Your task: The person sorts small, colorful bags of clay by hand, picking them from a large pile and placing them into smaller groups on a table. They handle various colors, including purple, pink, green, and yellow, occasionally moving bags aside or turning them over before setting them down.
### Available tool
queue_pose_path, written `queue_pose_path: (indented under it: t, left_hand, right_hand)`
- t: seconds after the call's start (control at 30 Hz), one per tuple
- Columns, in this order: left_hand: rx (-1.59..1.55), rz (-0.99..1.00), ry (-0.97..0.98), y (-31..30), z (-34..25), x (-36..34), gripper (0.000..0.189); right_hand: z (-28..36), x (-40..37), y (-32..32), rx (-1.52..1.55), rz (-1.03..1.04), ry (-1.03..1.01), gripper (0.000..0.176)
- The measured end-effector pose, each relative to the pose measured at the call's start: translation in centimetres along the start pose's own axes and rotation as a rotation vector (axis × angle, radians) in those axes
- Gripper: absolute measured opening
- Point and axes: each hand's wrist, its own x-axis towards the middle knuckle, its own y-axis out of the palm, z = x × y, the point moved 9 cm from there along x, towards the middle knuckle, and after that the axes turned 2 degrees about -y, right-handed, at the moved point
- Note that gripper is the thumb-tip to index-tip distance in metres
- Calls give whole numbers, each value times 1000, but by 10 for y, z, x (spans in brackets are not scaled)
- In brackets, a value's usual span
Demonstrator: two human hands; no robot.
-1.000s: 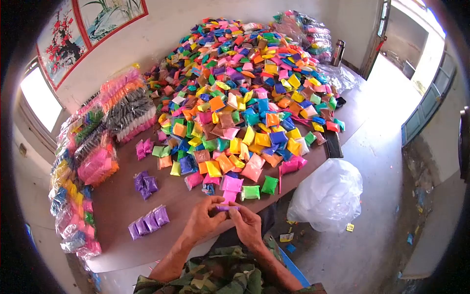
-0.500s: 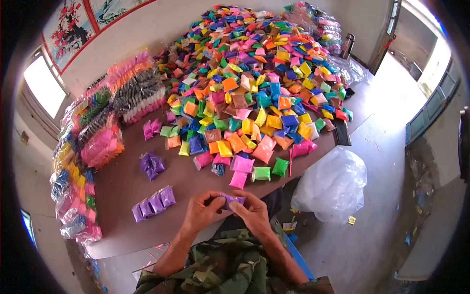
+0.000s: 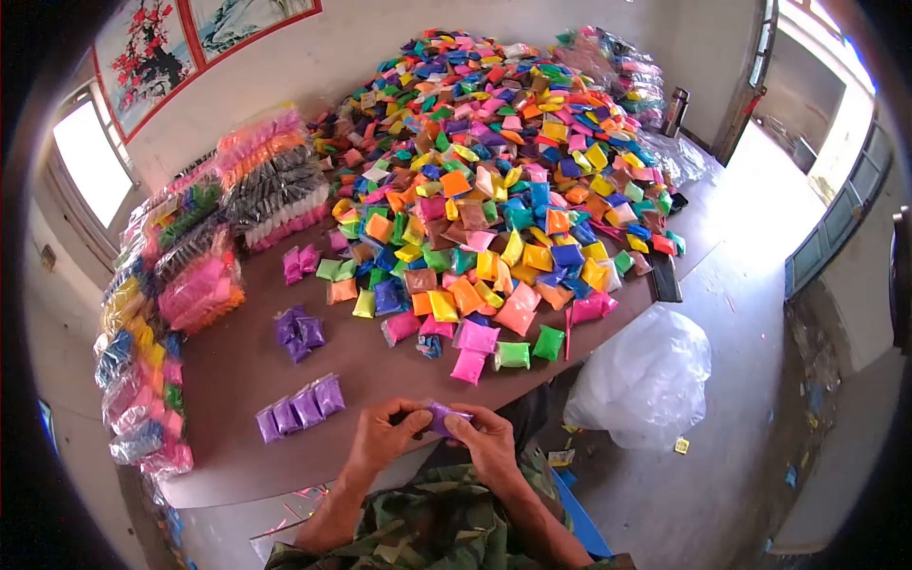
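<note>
Between my two hands, just beyond the table's front edge, is a small purple packet [image 3: 443, 418] in clear film. My left hand [image 3: 388, 435] pinches its left end with thumb and forefinger. My right hand [image 3: 486, 441] grips its right side, the thumb pressed on its face. On the table to the left lies a row of purple packets [image 3: 300, 410], side by side. Behind that row sits a loose cluster of purple packets [image 3: 298, 332]. Pink packets [image 3: 471, 350] and a green packet [image 3: 513, 355] lie beyond my hands.
A huge heap of multicoloured packets [image 3: 494, 190] covers the back of the brown table [image 3: 218, 380]. Bundled packets in clear bags [image 3: 199, 275] are stacked along the left. A large clear plastic bag [image 3: 646, 380] bulges at the right table edge. A dark flask [image 3: 675, 112] stands behind.
The view has tipped slightly, so the table's contents sit lower in the picture. Both hands keep hold of the purple packet, which is now tilted a little.
</note>
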Motion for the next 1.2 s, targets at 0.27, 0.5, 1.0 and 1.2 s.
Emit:
queue_pose_path:
  t: [0.27, 0.5, 1.0, 1.2]
  left_hand:
    - [185, 0, 0, -15, -8, 6, 18]
    - [397, 22, 56, -31, -12, 17, 21]
    - [754, 64, 139, -116, -17, 67, 20]
    - [1056, 75, 308, -126, -6, 82, 24]
  right_hand:
    - [-3, 6, 1, -97, 0, 19, 36]
    - [6, 5, 13, -386, 18, 35, 33]
    - [6, 8, -10, -464, 42, -23, 26]
    - [4, 6, -14, -411, -33, 16, 24]
